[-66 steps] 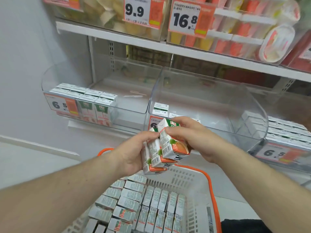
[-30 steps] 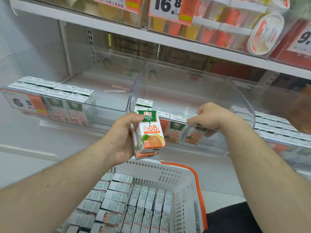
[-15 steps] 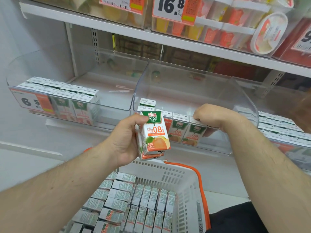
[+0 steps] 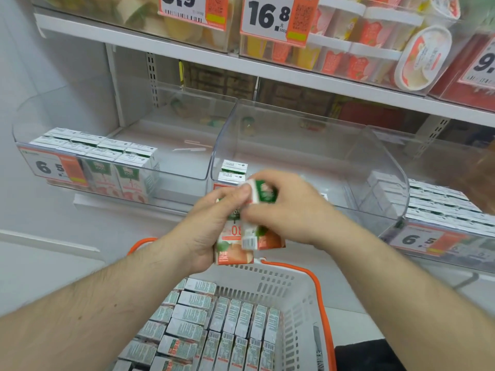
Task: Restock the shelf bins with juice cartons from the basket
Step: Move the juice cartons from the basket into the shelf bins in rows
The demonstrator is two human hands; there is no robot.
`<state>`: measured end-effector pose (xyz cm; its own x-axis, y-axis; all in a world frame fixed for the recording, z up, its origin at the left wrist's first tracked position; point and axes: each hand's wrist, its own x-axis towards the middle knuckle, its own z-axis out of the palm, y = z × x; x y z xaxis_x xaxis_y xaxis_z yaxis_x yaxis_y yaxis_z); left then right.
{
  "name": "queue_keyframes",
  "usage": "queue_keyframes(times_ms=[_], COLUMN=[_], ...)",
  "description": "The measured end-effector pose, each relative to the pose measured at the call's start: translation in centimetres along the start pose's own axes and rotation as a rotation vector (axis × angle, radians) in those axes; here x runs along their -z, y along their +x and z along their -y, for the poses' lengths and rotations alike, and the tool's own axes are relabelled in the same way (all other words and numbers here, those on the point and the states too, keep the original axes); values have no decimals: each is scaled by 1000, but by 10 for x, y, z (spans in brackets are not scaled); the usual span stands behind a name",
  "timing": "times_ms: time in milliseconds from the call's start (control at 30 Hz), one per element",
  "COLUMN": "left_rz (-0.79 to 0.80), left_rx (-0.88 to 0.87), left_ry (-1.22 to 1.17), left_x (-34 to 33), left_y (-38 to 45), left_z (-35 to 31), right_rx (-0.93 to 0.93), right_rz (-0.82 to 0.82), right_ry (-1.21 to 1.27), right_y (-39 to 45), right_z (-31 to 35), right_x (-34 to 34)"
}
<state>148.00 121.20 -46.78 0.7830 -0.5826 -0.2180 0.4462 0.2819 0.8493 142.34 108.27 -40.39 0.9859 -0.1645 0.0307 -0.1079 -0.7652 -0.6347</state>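
- two juice cartons sit between the hands, in front of the middle bin and above the basket: an upright carton [image 4: 233,247] with its orange-printed face toward the camera, and a tilted carton [image 4: 257,210] leaning across its upper right.
- the left hand [image 4: 211,226] grips the upright carton from the left side, thumb over its top front.
- the right hand [image 4: 292,210] curls over the tilted carton from the right, fingers wrapped round its green top; the two hands are touching around the cartons.
- the basket [image 4: 302,303], white with an orange handle, stands just below the hands and is packed with rows of more cartons [image 4: 235,333] lying close together.
- the middle bin [image 4: 308,145], of clear plastic, holds a couple of cartons [image 4: 233,171] at its front left corner, just behind the hands.
- the left bin [image 4: 171,156] has two rows of cartons at its front left, behind a "6.5" price tag [image 4: 53,167].
- the right bin [image 4: 439,210] is filled with rows of white-topped cartons and carries its own "6.5" tag.
- the upper shelf [image 4: 187,54] bears clear tubs of cups and a "16.8" price tag [image 4: 270,17].
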Motion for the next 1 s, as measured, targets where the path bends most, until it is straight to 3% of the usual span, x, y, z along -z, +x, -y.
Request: queue_keyframes(times_ms=[133,233,333,433,567,767,867,1000], left_rz=[7,21,-12,-23,-15,-11,14,1], left_rx=[-42,-29,-5,1,3,-4,6,7], left_ry=[25,36,54,50,31,26,2,-14], left_x=[-1,-4,-6,-7,-6,-8,-13,-16], left_y=[1,4,10,14,17,16,13,10], left_z=[-6,-3,5,8,10,8,6,7], right_rx=[-113,-291,-436,-500,-515,-485,-514,-569], right_rz=[-446,-566,-386,-229,-133,27,30,70], right_ry=[72,-128,-276,-251,-147,-195,-192,-361], right_y=[8,12,17,20,24,26,27,22], right_z=[-34,-73,-102,-112,-110,-101,-99,-94], right_x=[56,83,78,72,70,67,65,63])
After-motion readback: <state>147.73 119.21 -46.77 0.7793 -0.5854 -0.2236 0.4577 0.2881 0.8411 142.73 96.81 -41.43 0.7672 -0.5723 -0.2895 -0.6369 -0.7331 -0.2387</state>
